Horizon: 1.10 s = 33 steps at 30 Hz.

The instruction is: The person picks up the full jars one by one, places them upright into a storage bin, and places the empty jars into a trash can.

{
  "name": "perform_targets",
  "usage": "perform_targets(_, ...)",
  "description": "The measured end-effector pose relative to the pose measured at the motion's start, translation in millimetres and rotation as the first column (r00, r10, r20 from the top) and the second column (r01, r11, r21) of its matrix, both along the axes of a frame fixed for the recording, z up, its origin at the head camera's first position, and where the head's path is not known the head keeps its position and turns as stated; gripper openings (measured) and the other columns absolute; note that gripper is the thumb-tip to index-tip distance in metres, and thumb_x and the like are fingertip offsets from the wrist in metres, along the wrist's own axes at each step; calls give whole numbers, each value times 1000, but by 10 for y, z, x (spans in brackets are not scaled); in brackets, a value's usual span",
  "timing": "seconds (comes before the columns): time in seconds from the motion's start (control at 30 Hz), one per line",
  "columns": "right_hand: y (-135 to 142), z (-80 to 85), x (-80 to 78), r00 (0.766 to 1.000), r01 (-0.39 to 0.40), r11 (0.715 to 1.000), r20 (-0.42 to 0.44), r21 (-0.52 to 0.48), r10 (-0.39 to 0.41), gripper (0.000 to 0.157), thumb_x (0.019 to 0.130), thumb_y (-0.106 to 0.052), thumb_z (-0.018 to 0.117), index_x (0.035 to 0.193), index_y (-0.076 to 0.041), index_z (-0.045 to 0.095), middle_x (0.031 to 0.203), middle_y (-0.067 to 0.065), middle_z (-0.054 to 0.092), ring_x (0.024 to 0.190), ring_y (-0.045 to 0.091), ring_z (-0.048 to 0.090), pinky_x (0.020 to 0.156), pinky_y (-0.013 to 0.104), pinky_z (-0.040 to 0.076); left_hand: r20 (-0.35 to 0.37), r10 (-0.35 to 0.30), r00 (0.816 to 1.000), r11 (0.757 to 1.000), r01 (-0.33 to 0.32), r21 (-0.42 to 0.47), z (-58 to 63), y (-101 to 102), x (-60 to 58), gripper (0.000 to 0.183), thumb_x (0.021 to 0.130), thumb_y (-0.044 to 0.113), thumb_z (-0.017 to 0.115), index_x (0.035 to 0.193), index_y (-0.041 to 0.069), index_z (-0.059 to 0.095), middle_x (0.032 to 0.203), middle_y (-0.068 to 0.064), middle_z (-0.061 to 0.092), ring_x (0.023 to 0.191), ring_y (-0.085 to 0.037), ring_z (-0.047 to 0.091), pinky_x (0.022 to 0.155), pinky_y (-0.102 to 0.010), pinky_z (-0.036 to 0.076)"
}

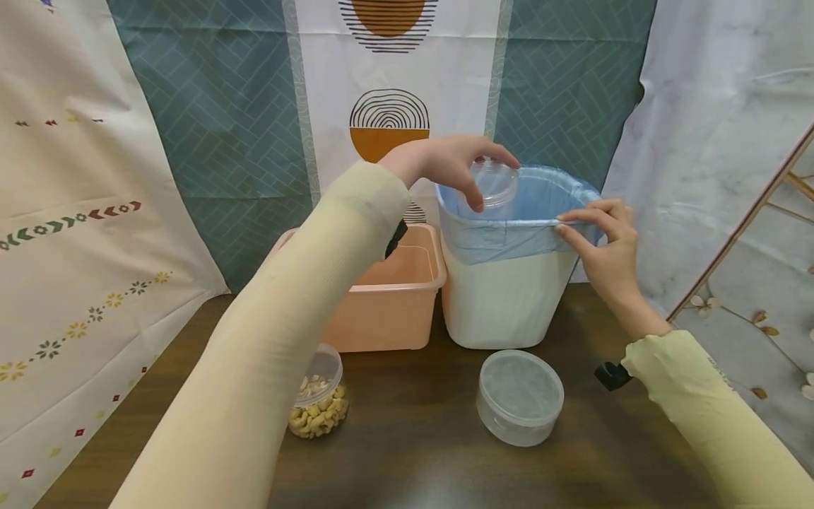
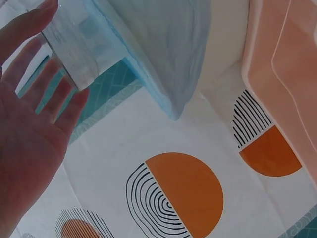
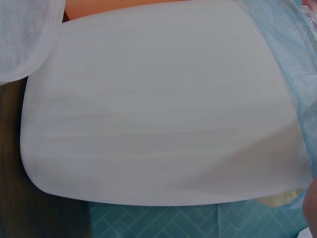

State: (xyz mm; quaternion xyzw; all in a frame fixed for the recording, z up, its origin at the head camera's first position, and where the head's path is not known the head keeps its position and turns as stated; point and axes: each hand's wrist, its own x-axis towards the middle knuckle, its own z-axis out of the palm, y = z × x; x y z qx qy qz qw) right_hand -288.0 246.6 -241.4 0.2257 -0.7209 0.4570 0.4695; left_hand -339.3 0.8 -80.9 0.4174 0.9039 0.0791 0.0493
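My left hand grips a clear plastic jar from above, with the thumb on its near side and fingers on the far side. The jar is at the left part of the mouth of a white bin, partly below the rim of its blue liner bag. In the left wrist view, the fingers curve around the jar's ridged end; whether it holds anything is hard to tell. At the bin's right front corner, my right hand pinches the liner's edge between thumb and fingers.
A peach-coloured plastic tub stands left of the bin. On the dark wooden table are a lidded round container in front of the bin and a jar of cashew-like nuts, partly behind my left sleeve. Patterned cloth hangs behind.
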Motion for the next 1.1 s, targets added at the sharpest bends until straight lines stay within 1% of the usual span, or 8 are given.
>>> perform_targets(0.07,1,0,-1,1000,1,1000,5,1,-1,15,81,8,74,96,10,72,96,-23,49,99,-3,36,89,21,24,20,16,1000,1000,-16,-7,-6,10,-5,74,85,22,74,150,35,40,160,5,32,145,-22,29,112,-40,41)
perform_targets(0.27,2,-7,-8,1000,2,1000,20,-5,-2,15,82,6,74,97,9,72,96,-23,49,99,-3,36,90,21,23,57,34,998,999,-33,-15,-21,19,-14,75,85,20,73,150,35,39,161,5,30,146,-23,27,114,-41,40)
perform_targets(0.6,3,-5,-2,1000,2,1000,17,-6,-2,15,82,7,74,97,9,72,96,-23,49,99,-4,36,90,20,24,60,29,998,999,-28,-19,-9,17,-32,74,86,21,73,151,34,39,161,5,30,147,-23,26,113,-41,41)
perform_targets(0.93,4,-22,-28,1000,7,1000,25,-3,-7,16,82,5,74,98,8,73,96,-24,49,100,-4,36,90,20,24,59,33,998,998,-30,-51,9,-13,-27,75,86,21,74,151,34,39,162,3,27,147,-24,26,114,-41,41)
perform_targets(1.1,11,-24,-30,1000,0,1000,17,-9,0,16,82,6,74,97,9,72,96,-23,49,100,-3,37,90,20,25,68,26,997,999,-23,-49,30,-23,-21,75,86,20,74,151,32,39,163,2,26,147,-24,26,113,-39,43)
